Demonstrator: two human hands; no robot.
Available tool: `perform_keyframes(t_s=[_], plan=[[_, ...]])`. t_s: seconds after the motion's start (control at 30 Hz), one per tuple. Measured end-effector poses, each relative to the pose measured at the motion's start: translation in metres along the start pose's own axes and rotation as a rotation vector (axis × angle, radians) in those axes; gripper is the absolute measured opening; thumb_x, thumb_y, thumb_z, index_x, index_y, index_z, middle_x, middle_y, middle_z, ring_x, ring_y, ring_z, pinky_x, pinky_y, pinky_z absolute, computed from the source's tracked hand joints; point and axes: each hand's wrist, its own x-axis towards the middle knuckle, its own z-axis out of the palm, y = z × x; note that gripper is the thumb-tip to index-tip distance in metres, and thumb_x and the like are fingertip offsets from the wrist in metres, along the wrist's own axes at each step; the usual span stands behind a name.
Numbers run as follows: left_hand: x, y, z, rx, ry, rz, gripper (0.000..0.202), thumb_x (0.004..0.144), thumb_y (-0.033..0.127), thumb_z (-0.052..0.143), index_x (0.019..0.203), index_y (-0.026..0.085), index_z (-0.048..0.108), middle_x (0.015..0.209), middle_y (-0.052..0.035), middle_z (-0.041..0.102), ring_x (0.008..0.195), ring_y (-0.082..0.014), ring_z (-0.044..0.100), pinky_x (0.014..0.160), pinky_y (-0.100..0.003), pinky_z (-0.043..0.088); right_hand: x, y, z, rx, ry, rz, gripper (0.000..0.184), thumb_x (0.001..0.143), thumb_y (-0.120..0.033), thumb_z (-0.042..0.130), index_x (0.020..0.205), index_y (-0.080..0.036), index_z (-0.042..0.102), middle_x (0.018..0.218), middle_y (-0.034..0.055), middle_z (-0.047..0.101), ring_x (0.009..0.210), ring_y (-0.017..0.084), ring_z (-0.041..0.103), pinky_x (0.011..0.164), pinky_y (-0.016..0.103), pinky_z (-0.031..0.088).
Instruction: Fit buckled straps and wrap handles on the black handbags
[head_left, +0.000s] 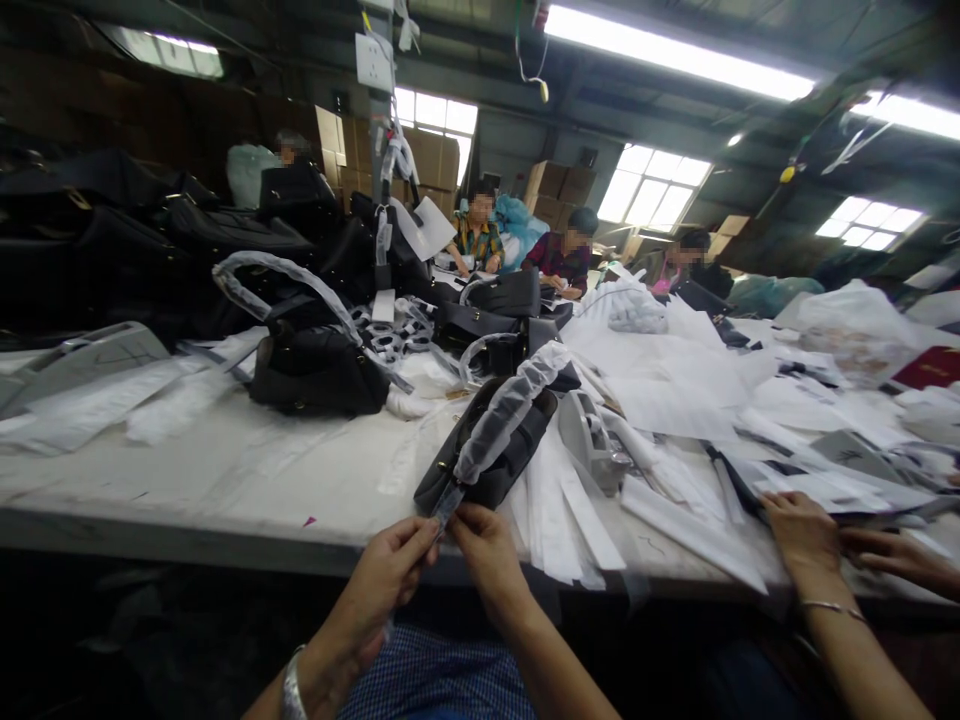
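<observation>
A black handbag (pixel 517 465) lies tilted near the table's front edge, directly ahead of me. Its strap (pixel 495 425) arches over the top, covered in clear wrinkled plastic wrap. My left hand (pixel 386 570) pinches the wrapped lower end of this strap between thumb and fingers. Close beside it, my right hand (pixel 484 555) is closed at the same strap end, its fingertips partly hidden. A second black handbag (pixel 319 375) stands upright to the left, its raised handle (pixel 292 270) wrapped too.
White paper strips (pixel 574 510) and a tape dispenser (pixel 589 435) lie right of the handbag. A neighbour's hand (pixel 802 530) works at the right. White sheets (pixel 675 370) are heaped behind, black bags (pixel 150 230) are piled at left, and several people sit across the table.
</observation>
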Motion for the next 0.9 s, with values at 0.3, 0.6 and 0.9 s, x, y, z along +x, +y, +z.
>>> perform_keyframes(t_s=[0.3, 0.6, 0.9], plan=[[-0.008, 0.010, 0.004, 0.075, -0.040, -0.055, 0.057, 0.066, 0.074, 0.067, 0.070, 0.018, 0.055, 0.043, 0.0126, 0.028, 0.035, -0.0023, 0.014, 0.035, -0.018, 0.009, 0.007, -0.003, 0.009, 0.049, -0.005, 0.074, 0.030, 0.072, -0.040, 0.075, 0.087, -0.015, 0.080, 0.073, 0.0071, 0.074, 0.064, 0.019, 0.065, 0.061, 0.028, 0.048], [-0.004, -0.001, 0.002, -0.053, -0.048, -0.021, 0.055, 0.067, 0.071, 0.068, 0.068, 0.019, 0.052, 0.043, 0.0134, 0.025, 0.037, -0.0023, 0.011, 0.036, -0.018, 0.007, 0.002, -0.016, -0.003, 0.160, -0.206, 0.079, 0.031, 0.071, -0.025, 0.074, 0.101, -0.018, 0.077, 0.095, 0.0069, 0.076, 0.087, 0.021, 0.068, 0.085, 0.034, 0.049], [-0.009, 0.000, 0.001, -0.125, -0.022, 0.050, 0.049, 0.072, 0.063, 0.070, 0.070, 0.017, 0.055, 0.049, 0.0118, 0.030, 0.039, -0.0012, 0.013, 0.037, -0.016, 0.009, -0.019, -0.026, -0.003, 0.210, -0.279, 0.129, 0.039, 0.072, -0.016, 0.072, 0.111, -0.017, 0.072, 0.106, 0.0083, 0.074, 0.105, 0.026, 0.065, 0.102, 0.041, 0.040]])
